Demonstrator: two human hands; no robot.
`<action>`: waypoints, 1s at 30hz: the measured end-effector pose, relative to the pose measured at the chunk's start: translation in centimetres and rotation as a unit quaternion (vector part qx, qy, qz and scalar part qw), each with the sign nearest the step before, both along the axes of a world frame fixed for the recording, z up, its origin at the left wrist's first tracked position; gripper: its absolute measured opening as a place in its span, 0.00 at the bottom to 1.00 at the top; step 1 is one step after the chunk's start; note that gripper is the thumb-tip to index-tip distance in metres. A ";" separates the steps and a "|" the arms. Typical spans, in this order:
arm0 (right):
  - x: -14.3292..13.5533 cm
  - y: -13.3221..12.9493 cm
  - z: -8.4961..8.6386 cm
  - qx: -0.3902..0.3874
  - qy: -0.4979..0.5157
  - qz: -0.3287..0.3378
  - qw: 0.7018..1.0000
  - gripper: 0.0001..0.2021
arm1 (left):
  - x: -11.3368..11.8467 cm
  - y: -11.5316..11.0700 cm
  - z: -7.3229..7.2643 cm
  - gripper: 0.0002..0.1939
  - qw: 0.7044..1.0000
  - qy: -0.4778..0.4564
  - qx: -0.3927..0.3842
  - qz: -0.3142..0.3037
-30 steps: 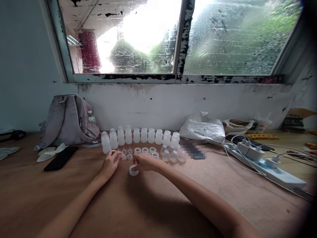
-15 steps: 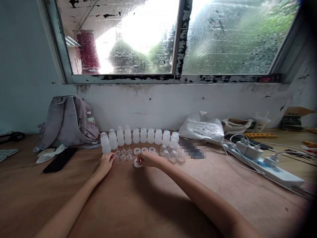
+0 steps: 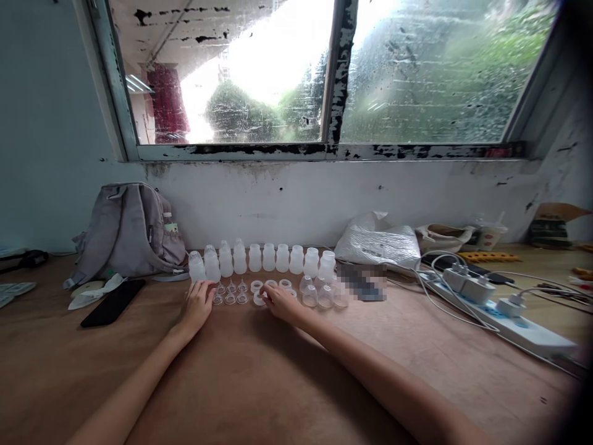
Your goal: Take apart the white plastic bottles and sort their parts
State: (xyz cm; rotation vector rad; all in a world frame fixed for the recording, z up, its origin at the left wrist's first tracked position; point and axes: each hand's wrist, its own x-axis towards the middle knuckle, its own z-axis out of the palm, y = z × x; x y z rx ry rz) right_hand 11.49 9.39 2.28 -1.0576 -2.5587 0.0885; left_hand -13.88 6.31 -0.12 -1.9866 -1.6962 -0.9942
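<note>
Patch at frame centre-right blurred, unreadable. Right hand (image 3: 280,301) covering part of ring row; its fingers (image 3: 267,292) pinching white ring (image 3: 259,299) at centre, ring resting on counter (image 3: 296,383). A second ago ring sitting lower, nearer camera; now tucked into row below bottles (image 3: 269,257). Left hand (image 3: 198,305) lying flat, fingers released, beside small cones (image 3: 230,298).

A blurred patch (image 3: 361,281) hides something beside the clear caps (image 3: 324,295).
</note>
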 end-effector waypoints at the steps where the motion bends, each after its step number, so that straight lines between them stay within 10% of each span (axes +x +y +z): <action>1: 0.3 -0.6 -0.4 0.018 0.015 0.007 1.000 0.11 | 0.3 0.0 0.8 0.11 1.000 0.013 0.010 -0.002; 9: 4.3 -3.3 -2.4 0.060 0.052 0.035 0.996 0.09 | 4.2 4.9 7.7 0.16 0.988 0.147 0.042 0.010; 17: 4.5 -3.2 -2.9 0.085 0.090 0.017 0.992 0.08 | 6.3 11.1 7.7 0.17 0.983 0.158 0.031 0.083; 30: 4.7 -3.2 -3.0 0.115 0.114 0.020 0.987 0.07 | 7.8 5.4 8.9 0.15 0.990 0.020 0.138 -0.018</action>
